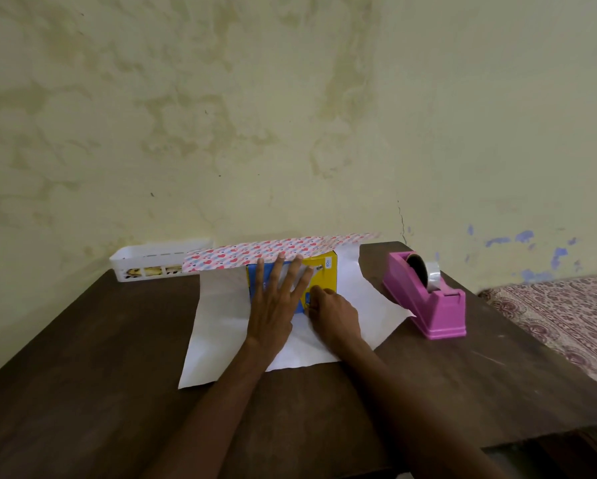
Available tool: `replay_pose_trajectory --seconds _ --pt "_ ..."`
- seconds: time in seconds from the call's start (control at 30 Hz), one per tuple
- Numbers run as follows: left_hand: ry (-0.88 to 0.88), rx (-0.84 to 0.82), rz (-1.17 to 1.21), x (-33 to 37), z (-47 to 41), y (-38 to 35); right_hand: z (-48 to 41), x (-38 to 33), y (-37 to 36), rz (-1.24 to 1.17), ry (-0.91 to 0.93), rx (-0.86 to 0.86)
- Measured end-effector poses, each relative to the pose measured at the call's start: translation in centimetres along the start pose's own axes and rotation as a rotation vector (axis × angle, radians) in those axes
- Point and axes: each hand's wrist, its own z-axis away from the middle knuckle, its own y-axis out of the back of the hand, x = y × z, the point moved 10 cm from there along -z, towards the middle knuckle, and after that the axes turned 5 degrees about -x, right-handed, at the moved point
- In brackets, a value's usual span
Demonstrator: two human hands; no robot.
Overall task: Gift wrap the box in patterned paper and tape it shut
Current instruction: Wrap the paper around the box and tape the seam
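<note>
A blue and yellow box (pixel 326 271) lies on a sheet of wrapping paper (pixel 221 326), white side up, on the dark wooden table (pixel 93 357). The paper's far edge (pixel 255 254) is folded up over the box and shows its pattern of hearts. My left hand (pixel 276 299) lies flat on the box with fingers spread, the fingertips touching the folded edge. My right hand (pixel 331 312) sits at the box's near right side with curled fingers, pinching something small that I cannot make out.
A pink tape dispenser (pixel 432 299) with a clear tape roll stands right of the paper. A white slotted tray (pixel 152 261) sits against the wall at the back left. A patterned bed cover (pixel 566 316) lies beyond the table's right edge.
</note>
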Motion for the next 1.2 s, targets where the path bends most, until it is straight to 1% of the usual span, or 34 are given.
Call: replay_pose_trajectory --seconds 0.13,0.23,0.3,0.43,0.53,0.6,0.67,0.73,0.8,0.83,0.9,1.0,1.07,1.13,1.2 --pt "-0.016 0.014 -0.021 0.5 -0.2 0.1 0.0 0.1 -0.1 0.004 0.008 0.010" --pt "0.004 -0.032 -0.016 0.8 -0.4 -0.3 -0.1 0.1 -0.2 0.000 0.016 0.018" --pt "0.026 -0.053 -0.002 1.1 -0.5 -0.2 -0.1 0.0 -0.4 -0.002 0.023 0.016" --pt "0.102 -0.003 0.052 1.3 -1.0 1.2 0.0 0.2 -0.3 -0.019 0.014 0.022" --pt "0.141 -0.016 0.076 1.1 -1.1 0.8 -0.1 0.2 -0.2 -0.054 0.000 0.013" --pt "0.161 -0.061 0.066 1.2 -1.1 0.2 -0.2 0.6 -0.3 -0.073 -0.014 -0.024" --pt "0.181 -0.104 0.038 1.3 -1.0 0.3 -0.2 0.8 -0.5 -0.068 0.001 -0.103" --pt "0.183 -0.104 0.011 1.5 -1.0 0.5 0.0 1.3 -0.3 -0.096 0.023 -0.191" --pt "0.191 -0.104 -0.001 1.7 -1.0 0.5 0.3 2.1 1.2 -0.119 0.027 -0.210" --pt "0.203 -0.095 -0.005 1.8 -0.9 0.5 0.5 2.5 2.7 -0.125 0.032 -0.167" --pt "0.217 -0.085 -0.002 2.1 -0.7 0.2 0.9 3.6 6.3 -0.151 0.014 -0.009" --pt "0.215 -0.049 -0.007 2.5 -0.4 0.0 2.4 5.8 11.5 -0.104 -0.098 0.199" --pt "0.209 -0.050 -0.015 2.6 -0.3 0.2 3.5 7.7 13.9 -0.010 -0.212 0.270" --pt "0.215 -0.048 -0.010 2.5 -0.1 0.3 4.7 9.4 16.2 0.139 -0.308 0.335" --pt "0.212 -0.043 -0.002 2.4 -0.1 0.3 5.9 11.2 17.7 0.242 -0.420 0.372"
